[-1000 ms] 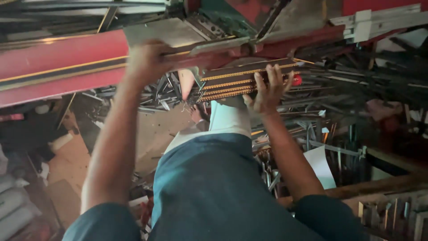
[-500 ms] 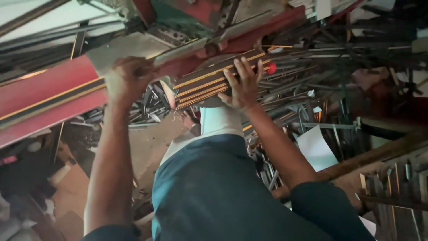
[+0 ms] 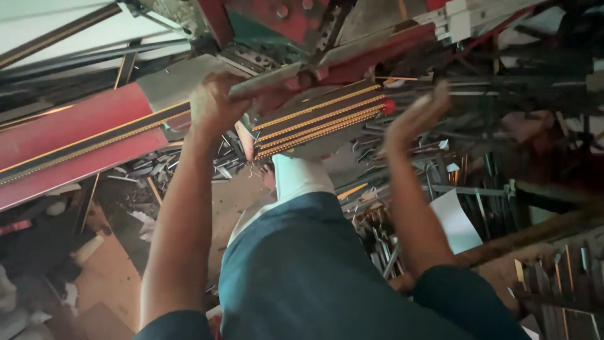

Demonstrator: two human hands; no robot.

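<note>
While the left hand (image 3: pixel 214 104) kept its fist wrapped round the grey metal lever (image 3: pixel 270 82) at about eleven o'clock, the right hand (image 3: pixel 415 116) had come off the ribbed panel (image 3: pixel 321 116) since half a second earlier. It now hung just beside the panel's right end at one o'clock, fingers loosely spread and holding nothing. The panel itself, a dark strip with rows of gold beading and a red end cap, lay under the lever at twelve o'clock, apparently seated in the red press machine (image 3: pixel 264 19); judging by the freed hand, the piece no longer needed steadying and the lever stroke was the step in hand.

Nearest the camera, the person's teal-clad knee (image 3: pixel 302 271) filled six o'clock. Beyond it the floor (image 3: pixel 233 195) was strewn with metal offcuts (image 3: pixel 163 167) and flattened cardboard (image 3: pixel 104 271) toward eight o'clock. A long red moulding (image 3: pixel 69 141) with a gold line ran off at nine to ten o'clock. Thin metal rods (image 3: pixel 491 164) crowded two to three o'clock in dim light.
</note>
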